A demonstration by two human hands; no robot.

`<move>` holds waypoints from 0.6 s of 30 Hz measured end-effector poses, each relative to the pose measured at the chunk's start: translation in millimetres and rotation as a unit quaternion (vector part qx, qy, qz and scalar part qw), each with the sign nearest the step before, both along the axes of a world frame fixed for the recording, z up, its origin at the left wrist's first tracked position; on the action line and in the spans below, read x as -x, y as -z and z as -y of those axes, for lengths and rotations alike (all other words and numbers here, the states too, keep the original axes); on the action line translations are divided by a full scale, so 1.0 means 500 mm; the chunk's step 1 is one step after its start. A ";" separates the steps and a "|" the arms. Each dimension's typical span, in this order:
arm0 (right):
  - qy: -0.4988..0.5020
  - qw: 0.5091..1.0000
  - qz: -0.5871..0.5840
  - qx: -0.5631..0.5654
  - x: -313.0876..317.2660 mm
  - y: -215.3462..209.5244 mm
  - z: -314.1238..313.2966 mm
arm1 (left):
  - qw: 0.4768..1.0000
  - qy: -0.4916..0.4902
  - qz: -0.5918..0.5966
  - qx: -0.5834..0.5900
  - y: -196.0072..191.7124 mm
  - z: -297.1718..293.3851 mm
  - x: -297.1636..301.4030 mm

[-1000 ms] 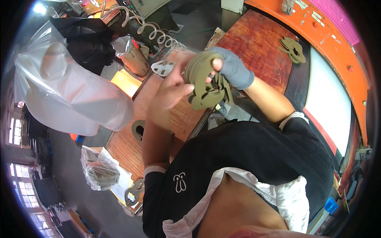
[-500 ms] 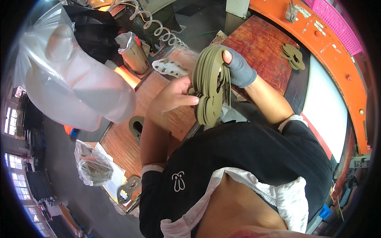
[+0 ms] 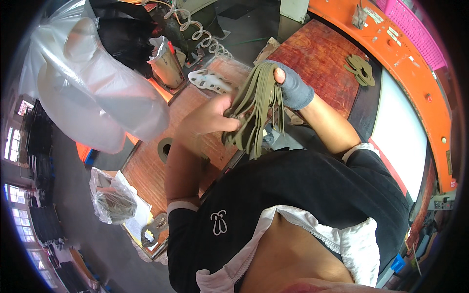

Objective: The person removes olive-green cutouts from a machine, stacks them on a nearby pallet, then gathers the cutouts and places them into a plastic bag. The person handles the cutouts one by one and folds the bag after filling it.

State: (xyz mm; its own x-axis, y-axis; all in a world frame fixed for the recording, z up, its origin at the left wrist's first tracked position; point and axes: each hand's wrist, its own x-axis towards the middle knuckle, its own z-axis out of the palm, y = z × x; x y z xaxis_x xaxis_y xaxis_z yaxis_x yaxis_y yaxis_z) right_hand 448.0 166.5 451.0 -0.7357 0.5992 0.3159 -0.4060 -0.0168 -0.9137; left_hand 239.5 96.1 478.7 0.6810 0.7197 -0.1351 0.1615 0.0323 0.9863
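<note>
In front of my chest hangs a stack of thin olive-green cut-out sheets [image 3: 259, 100], their edges fanned apart toward the bottom. My right hand [image 3: 294, 88], in a grey fingerless glove with the bare thumb showing, grips the stack at its top. At the stack's left side is my left hand [image 3: 212, 115], bare and slightly blurred, its thumb in front of the sheets and its other fingers partly hidden behind them. A white plate with cut-out holes [image 3: 211, 81] lies on the wooden table just past my left hand.
More olive cut-outs [image 3: 360, 70] lie on the reddish board [image 3: 320, 53] under an orange machine beam [image 3: 420, 73]. A large clear plastic bag [image 3: 97, 93] bulges at the left. A plastic-wrapped bundle [image 3: 115, 200] and papers sit on the table's near-left corner. A coiled hose [image 3: 198, 31] hangs at the back.
The stack was compact with its faces toward me; now its lower ends are spread and turned edge-on. My left hand has moved slightly left and down. My right hand keeps its hold.
</note>
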 end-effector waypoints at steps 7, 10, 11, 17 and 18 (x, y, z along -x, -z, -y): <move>0.023 0.999 0.020 -0.030 -0.012 0.011 0.001 | 0.723 -0.182 -0.284 -0.603 -0.001 0.002 0.002; -0.006 1.000 0.015 -0.017 -0.008 0.010 0.006 | 0.683 -0.171 -0.294 -0.647 0.008 -0.024 0.012; -0.014 1.000 0.019 -0.019 -0.004 0.009 0.007 | 0.703 -0.168 -0.291 -0.626 0.011 -0.031 0.011; -0.035 0.998 0.009 -0.047 -0.003 -0.009 0.006 | 0.684 -0.227 -0.186 -0.668 -0.026 -0.030 0.017; -0.036 0.997 0.029 -0.064 -0.003 -0.012 0.003 | 0.602 -0.256 -0.281 -0.703 -0.044 -0.039 0.022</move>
State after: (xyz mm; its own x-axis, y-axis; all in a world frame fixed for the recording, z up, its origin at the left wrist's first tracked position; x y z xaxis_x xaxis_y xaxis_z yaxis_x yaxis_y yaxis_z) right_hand 449.3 165.0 456.9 -0.7942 0.5020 0.3423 -0.3545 0.0747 -0.9321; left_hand 228.6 115.6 500.6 0.4530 0.4883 0.7459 0.8056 -0.5826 -0.1078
